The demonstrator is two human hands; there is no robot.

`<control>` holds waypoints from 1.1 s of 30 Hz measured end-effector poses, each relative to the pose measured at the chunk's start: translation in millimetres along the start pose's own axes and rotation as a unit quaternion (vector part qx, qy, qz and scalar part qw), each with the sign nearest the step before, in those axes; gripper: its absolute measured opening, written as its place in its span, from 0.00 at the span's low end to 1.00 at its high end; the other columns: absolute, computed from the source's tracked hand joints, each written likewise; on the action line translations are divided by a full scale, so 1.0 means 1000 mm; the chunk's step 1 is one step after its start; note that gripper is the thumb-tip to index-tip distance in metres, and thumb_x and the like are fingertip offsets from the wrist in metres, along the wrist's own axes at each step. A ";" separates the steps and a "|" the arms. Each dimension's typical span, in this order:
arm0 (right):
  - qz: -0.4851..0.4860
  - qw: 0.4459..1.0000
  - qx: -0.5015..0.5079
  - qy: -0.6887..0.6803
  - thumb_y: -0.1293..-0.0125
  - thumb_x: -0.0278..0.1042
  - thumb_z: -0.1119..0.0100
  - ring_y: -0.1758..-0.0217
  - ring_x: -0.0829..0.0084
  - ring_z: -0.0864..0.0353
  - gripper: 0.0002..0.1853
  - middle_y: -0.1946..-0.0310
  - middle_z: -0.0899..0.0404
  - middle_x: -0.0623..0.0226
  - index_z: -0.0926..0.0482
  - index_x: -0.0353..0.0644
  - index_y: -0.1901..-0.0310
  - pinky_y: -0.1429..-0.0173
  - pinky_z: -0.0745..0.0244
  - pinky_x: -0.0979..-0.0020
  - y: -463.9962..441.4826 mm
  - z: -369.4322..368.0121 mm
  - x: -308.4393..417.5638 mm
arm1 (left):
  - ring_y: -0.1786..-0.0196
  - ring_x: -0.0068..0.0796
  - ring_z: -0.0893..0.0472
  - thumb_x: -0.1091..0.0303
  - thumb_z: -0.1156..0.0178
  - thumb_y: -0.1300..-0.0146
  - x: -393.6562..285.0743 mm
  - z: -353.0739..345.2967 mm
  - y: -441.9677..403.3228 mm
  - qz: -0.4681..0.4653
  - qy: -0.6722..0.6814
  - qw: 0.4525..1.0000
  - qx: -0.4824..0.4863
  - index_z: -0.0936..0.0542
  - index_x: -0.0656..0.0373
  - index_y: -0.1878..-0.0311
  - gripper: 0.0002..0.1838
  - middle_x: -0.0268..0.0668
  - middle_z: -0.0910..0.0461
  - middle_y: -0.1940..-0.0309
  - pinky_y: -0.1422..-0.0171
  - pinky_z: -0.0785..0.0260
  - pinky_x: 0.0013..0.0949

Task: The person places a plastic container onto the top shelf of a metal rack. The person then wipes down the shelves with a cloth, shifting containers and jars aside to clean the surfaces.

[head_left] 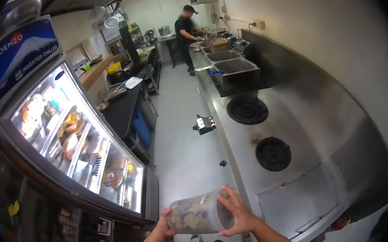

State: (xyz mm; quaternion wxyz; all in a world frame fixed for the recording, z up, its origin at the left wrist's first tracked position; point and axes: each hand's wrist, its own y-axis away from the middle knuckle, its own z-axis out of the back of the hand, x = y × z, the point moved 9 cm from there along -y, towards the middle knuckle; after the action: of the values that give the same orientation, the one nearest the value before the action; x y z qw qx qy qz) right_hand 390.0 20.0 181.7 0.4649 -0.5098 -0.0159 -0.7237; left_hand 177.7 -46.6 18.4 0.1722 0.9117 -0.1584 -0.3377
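Observation:
A clear plastic jar lies sideways in the air between my hands, low in the view. Inside it are brownish, flat, rounded pieces whose kind I cannot make out. My left hand grips the jar's base end. Around the lid end my right hand is spread, with its fingers on top and the thumb below. A small pale label sits on the jar's upper side.
On the left stands a lit glass-door chiller full of food containers. To the right runs a steel counter with two black burners and deep fryers. A person works at the far end of the aisle floor.

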 end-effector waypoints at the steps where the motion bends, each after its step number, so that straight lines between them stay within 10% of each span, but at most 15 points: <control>1: -0.003 1.000 0.010 0.001 0.64 0.56 0.26 0.29 0.42 0.54 0.56 0.30 0.58 0.45 0.42 0.49 0.31 0.30 0.51 0.48 0.003 0.003 0.000 | 0.37 0.45 0.31 0.39 0.40 0.50 0.004 -0.004 -0.001 0.004 0.010 1.000 0.014 0.36 0.56 0.33 0.44 0.45 0.32 0.37 0.34 0.39 0.53; 21: 0.156 0.979 0.128 -0.032 0.58 0.65 0.31 0.29 0.45 0.52 0.55 0.30 0.55 0.44 0.43 0.45 0.31 0.30 0.52 0.50 -0.036 -0.146 0.136 | 0.35 0.45 0.34 0.33 0.57 0.40 0.004 0.060 0.212 -0.251 0.076 0.964 -0.041 0.38 0.56 0.32 0.42 0.42 0.35 0.35 0.32 0.41 0.49; 24: 0.146 0.983 0.000 -0.110 0.55 0.69 0.35 0.26 0.48 0.55 0.57 0.29 0.57 0.46 0.49 0.45 0.29 0.29 0.52 0.51 -0.032 -0.172 0.158 | 0.34 0.45 0.34 0.32 0.58 0.40 -0.001 0.080 0.268 -0.338 0.115 0.933 -0.045 0.38 0.55 0.32 0.42 0.41 0.35 0.35 0.31 0.42 0.49; 29: -0.092 0.897 0.000 -0.431 0.55 0.65 0.31 0.27 0.52 0.52 0.66 0.27 0.61 0.51 0.75 0.57 0.28 0.33 0.46 0.45 0.010 -0.276 0.153 | 0.31 0.45 0.39 0.35 0.47 0.44 -0.014 0.085 0.361 -0.455 0.137 0.879 0.033 0.45 0.55 0.29 0.46 0.40 0.40 0.32 0.29 0.47 0.51; 33: -0.157 0.842 0.099 -0.507 0.53 0.50 0.26 0.30 0.60 0.43 0.58 0.32 0.46 0.57 0.60 0.42 0.30 0.33 0.40 0.62 0.077 -0.387 0.168 | 0.30 0.42 0.42 0.40 0.33 0.53 0.006 0.079 0.420 -0.525 0.018 0.851 -0.016 0.55 0.55 0.27 0.58 0.39 0.45 0.30 0.27 0.49 0.48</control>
State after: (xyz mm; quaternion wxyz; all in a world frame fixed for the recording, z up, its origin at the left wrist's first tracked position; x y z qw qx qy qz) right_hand 154.8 -326.6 87.7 0.3199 -0.7476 -0.4009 -0.4219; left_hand 56.7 -439.8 135.4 -0.0134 0.8623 0.3523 -0.3635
